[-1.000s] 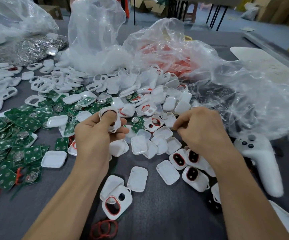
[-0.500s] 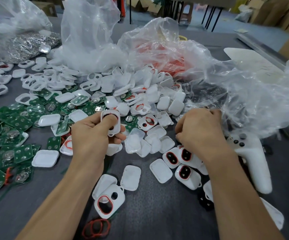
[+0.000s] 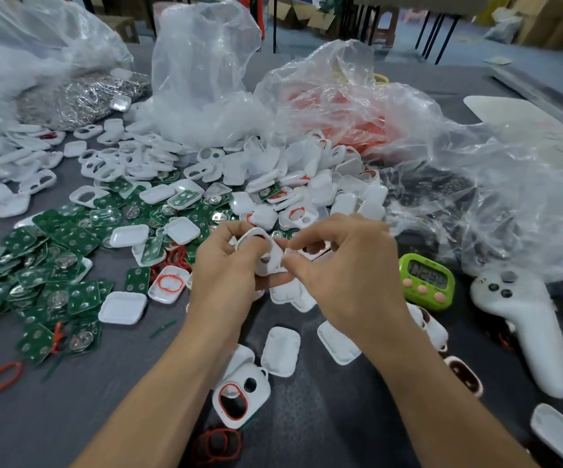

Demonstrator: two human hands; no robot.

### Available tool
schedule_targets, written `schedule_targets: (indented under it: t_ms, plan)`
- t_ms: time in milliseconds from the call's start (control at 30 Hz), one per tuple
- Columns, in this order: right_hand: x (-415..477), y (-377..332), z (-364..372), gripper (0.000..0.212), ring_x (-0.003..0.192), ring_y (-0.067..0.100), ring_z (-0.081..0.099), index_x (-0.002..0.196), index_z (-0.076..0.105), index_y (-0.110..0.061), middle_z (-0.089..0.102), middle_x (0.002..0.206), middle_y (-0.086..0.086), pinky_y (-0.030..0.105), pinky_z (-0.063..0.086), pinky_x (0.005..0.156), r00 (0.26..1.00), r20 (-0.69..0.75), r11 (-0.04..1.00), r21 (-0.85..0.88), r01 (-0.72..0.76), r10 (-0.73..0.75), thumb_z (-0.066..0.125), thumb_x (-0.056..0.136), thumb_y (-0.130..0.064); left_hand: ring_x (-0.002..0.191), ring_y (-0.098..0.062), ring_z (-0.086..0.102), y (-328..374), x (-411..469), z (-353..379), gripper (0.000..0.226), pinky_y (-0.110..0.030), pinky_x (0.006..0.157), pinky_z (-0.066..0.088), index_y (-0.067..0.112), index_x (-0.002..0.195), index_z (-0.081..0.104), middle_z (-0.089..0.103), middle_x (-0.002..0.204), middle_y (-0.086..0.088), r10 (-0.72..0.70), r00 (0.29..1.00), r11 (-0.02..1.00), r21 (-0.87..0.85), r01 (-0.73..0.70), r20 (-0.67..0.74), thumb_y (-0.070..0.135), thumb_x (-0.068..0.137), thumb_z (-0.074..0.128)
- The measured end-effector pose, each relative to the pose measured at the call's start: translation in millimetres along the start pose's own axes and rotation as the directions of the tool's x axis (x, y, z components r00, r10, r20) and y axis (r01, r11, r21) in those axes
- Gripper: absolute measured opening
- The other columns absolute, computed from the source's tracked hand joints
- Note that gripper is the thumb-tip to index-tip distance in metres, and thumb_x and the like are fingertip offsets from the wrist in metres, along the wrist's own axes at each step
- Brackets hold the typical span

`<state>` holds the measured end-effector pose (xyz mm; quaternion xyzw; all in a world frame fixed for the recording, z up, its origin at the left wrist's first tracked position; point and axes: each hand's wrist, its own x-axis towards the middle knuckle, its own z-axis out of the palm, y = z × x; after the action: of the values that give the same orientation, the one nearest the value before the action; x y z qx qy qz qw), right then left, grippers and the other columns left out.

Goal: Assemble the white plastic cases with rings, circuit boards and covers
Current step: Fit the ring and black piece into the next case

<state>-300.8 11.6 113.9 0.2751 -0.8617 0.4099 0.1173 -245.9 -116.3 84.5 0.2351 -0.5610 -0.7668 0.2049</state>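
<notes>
Left hand [image 3: 226, 275] grips white case [image 3: 263, 255] above the table [image 3: 324, 417] centre; right hand [image 3: 351, 271] pinches its right edge. Circuit boards [image 3: 47, 265] lie toward the left edge, timer [image 3: 427, 280] toward the right.

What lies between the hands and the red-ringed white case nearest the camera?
Head view: a white cover and another cover abutting the ringed case lie on the table below the right hand and the left hand, which grips a second case.
</notes>
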Motion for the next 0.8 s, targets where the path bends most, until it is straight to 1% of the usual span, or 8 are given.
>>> schedule_targets:
  t_ms: [67,167,233,300,467,567,700,800]
  plan:
    - [-3.3,-1.4,6.2,0.014,0.078,0.002,0.052,0.072,0.078,-0.032,0.062,0.067,-0.018,0.036,0.042,0.088,1.0,0.002,1.0,-0.022,0.019,-0.019,0.092,0.068,-0.03,0.068,-0.017,0.074,1.5,0.0,0.5,0.024,-0.03,0.059,0.06,0.012,0.103,0.068,0.078,0.081,-0.005,-0.032,0.999,0.998,-0.049,0.032,0.016,-0.003,0.093,0.052]
    - [-5.0,-2.6,11.5,0.014,0.081,0.01,0.061,0.074,0.079,-0.031,0.068,0.07,-0.014,0.031,0.034,0.093,0.999,0.004,0.998,-0.061,0.035,-0.035,0.092,0.069,-0.03,0.086,-0.023,0.076,3.1,1.6,2.6,0.034,-0.03,0.06,0.059,0.019,0.107,0.079,0.079,0.097,-0.009,-0.112,0.992,0.986,-0.12,0.118,0.053,0.005,0.097,0.049]
    - [-4.7,-2.4,12.5,0.014,0.084,0.014,0.063,0.075,0.08,-0.03,0.07,0.072,-0.012,0.028,0.03,0.093,0.999,0.005,0.995,-0.088,0.037,-0.037,0.092,0.07,-0.029,0.09,-0.029,0.074,3.7,3.1,3.8,0.034,-0.034,0.065,0.062,0.013,0.1,0.081,0.077,0.1,-0.014,-0.175,0.98,0.963,-0.19,0.191,0.096,0.011,0.098,0.048]
    - [-3.8,-1.1,11.2,0.014,0.084,0.015,0.062,0.076,0.08,-0.029,0.071,0.073,-0.011,0.027,0.029,0.092,0.999,0.008,0.994,-0.104,0.034,-0.033,0.092,0.069,-0.027,0.088,-0.031,0.074,3.9,3.5,4.2,0.032,-0.035,0.068,0.064,0.002,0.106,0.078,0.076,0.104,-0.021,-0.21,0.966,0.94,-0.239,0.243,0.153,0.013,0.097,0.049]
    - [-3.3,1.8,8.8,0.013,0.089,0.016,0.064,0.078,0.081,-0.028,0.076,0.083,-0.01,0.03,0.03,0.096,0.997,0.058,0.983,-0.169,0.066,-0.057,0.092,0.07,-0.027,0.086,-0.027,0.072,1.3,3.6,1.7,0.035,-0.035,0.074,0.063,-0.002,0.113,0.073,0.074,0.112,-0.022,-0.236,0.947,0.925,-0.248,0.287,0.216,0.015,0.093,0.05]
    - [-4.1,2.8,8.9,0.016,0.084,0.02,0.067,0.075,0.081,-0.026,0.076,0.08,-0.008,0.033,0.032,0.094,0.993,0.051,0.972,-0.209,0.111,-0.102,0.095,0.067,-0.026,0.088,-0.026,0.071,1.0,3.1,1.6,0.037,-0.034,0.077,0.062,-0.002,0.117,0.072,0.074,0.115,-0.021,-0.248,0.941,0.925,-0.231,0.301,0.231,0.016,0.09,0.052]
    - [-5.0,3.0,9.8,0.016,0.075,0.021,0.067,0.071,0.081,-0.025,0.074,0.072,-0.006,0.036,0.034,0.089,0.983,0.036,0.95,-0.253,0.182,-0.179,0.096,0.066,-0.024,0.093,-0.026,0.071,1.8,3.3,2.6,0.055,-0.035,0.079,0.062,-0.005,0.121,0.07,0.073,0.119,-0.022,-0.265,0.923,0.91,-0.245,0.335,0.278,0.022,0.073,0.061]
    - [-5.0,4.6,9.9,0.016,0.074,0.011,0.06,0.072,0.08,-0.026,0.073,0.068,-0.006,0.039,0.042,0.09,0.987,0.033,0.959,-0.232,0.161,-0.158,0.095,0.066,-0.024,0.093,-0.027,0.071,0.8,3.7,2.5,0.058,-0.037,0.081,0.063,-0.006,0.121,0.069,0.072,0.12,-0.023,-0.269,0.916,0.898,-0.266,0.35,0.296,0.022,0.071,0.059]
